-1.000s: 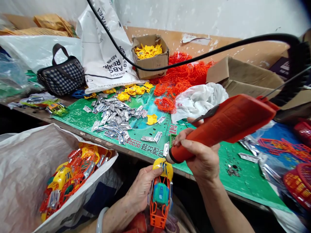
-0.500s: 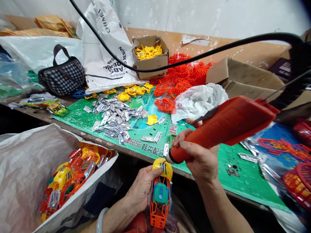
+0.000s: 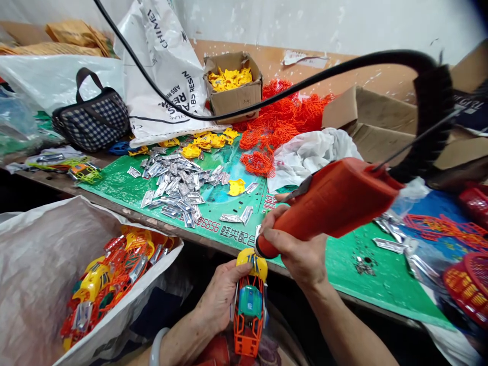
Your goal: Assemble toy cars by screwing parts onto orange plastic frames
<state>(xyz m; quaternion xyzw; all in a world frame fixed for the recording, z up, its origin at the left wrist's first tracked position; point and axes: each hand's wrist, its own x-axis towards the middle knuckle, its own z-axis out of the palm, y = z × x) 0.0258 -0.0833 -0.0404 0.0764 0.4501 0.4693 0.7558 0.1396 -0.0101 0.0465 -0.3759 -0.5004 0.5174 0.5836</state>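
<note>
My left hand (image 3: 221, 287) is closed around the upper left side of a toy car body (image 3: 249, 302), its thumb on the yellow hood. The body has an orange frame and a teal middle piece, and stands over my lap. In my right hand (image 3: 295, 251) is a red electric screwdriver (image 3: 328, 201) with a black cable, fingers wrapped round its grip. Its nose meets the right edge of the yellow hood; the bit itself is hidden. Beyond the hands, a pile of silver plastic parts (image 3: 179, 178) lies on the green tabletop (image 3: 118, 178).
At left, a white sack (image 3: 34, 254) holds several assembled car bodies. Behind the pile stand a box of yellow parts (image 3: 234, 94), orange frames (image 3: 282, 114) and a checked bag (image 3: 91, 119). Small screws (image 3: 364, 265) lie at right near a red basket (image 3: 467, 284). The cable (image 3: 312, 84) arcs overhead.
The screwdriver has swung left and its rear end has dropped, bringing its nose over the yellow hood. My left hand and the car body have shifted slightly left.
</note>
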